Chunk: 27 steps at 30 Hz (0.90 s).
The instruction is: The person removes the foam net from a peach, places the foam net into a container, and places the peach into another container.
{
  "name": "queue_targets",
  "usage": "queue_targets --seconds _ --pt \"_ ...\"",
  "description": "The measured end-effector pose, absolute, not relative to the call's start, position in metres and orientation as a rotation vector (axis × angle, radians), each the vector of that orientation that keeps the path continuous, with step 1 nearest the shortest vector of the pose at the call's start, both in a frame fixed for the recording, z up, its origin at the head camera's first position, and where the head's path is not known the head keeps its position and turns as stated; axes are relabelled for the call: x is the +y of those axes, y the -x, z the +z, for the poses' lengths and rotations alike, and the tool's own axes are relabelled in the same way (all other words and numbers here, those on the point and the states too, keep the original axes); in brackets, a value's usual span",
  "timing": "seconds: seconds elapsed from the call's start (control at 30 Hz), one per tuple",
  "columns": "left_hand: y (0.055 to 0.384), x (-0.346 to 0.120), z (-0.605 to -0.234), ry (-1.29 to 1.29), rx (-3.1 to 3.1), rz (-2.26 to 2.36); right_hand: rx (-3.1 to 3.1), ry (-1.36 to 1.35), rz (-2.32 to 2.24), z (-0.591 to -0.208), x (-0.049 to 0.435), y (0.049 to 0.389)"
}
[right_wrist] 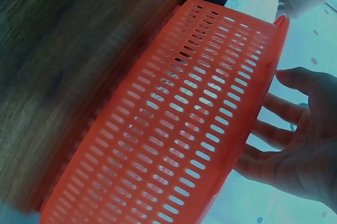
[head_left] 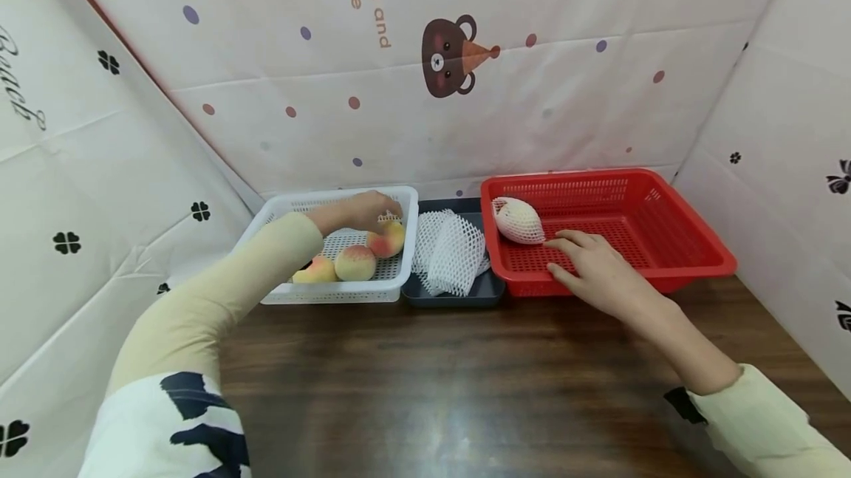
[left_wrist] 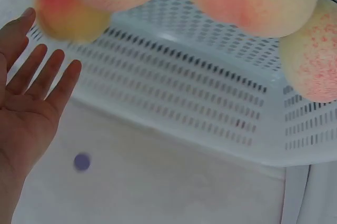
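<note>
My left hand (head_left: 368,210) reaches into the white basket (head_left: 407,271), right beside a red-and-yellow peach (head_left: 388,240). In the left wrist view its loosely extended fingers (left_wrist: 63,84) come close to that peach (left_wrist: 73,16), with no grip around it. Other peaches (head_left: 355,263) lie along the basket's near side. Over the near rim of the red basket (head_left: 691,256) hangs my right hand (head_left: 596,271), fingers spread and holding nothing. Just beyond its fingertips, a peach in a white foam net (head_left: 518,220) lies in the red basket's left corner.
Between the two baskets sits a dark tray (head_left: 452,301) holding a pile of white foam nets (head_left: 455,253). All three containers stand at the back of the brown wooden table (head_left: 412,382). A printed white cloth (head_left: 372,131) rises behind them and on both sides.
</note>
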State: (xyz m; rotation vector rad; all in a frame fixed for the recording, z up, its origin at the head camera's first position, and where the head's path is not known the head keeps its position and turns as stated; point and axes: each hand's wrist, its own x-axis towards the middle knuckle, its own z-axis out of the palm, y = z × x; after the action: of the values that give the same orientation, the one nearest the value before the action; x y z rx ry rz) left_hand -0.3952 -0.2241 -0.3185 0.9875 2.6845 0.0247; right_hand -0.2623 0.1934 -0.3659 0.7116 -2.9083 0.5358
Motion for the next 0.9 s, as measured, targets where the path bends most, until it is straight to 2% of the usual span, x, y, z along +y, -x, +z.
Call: queue_targets --seconds 0.17,0.37,0.67,0.9 --pt "0.376 -0.222 -0.296 -0.989 2.775 0.181 -2.903 -0.72 0.51 -0.361 0.194 0.263" --pt "0.327 -0.213 -0.284 -1.035 2.884 0.303 -2.899 -0.719 0.498 -0.355 0.196 0.262" --pt "0.246 -0.203 -0.291 -0.97 3.071 0.664 -2.898 -0.706 0.506 -0.344 0.196 0.263" --pt "0.215 -0.198 -0.305 -0.998 3.038 0.923 -2.923 -0.713 0.53 -0.34 0.191 0.263"
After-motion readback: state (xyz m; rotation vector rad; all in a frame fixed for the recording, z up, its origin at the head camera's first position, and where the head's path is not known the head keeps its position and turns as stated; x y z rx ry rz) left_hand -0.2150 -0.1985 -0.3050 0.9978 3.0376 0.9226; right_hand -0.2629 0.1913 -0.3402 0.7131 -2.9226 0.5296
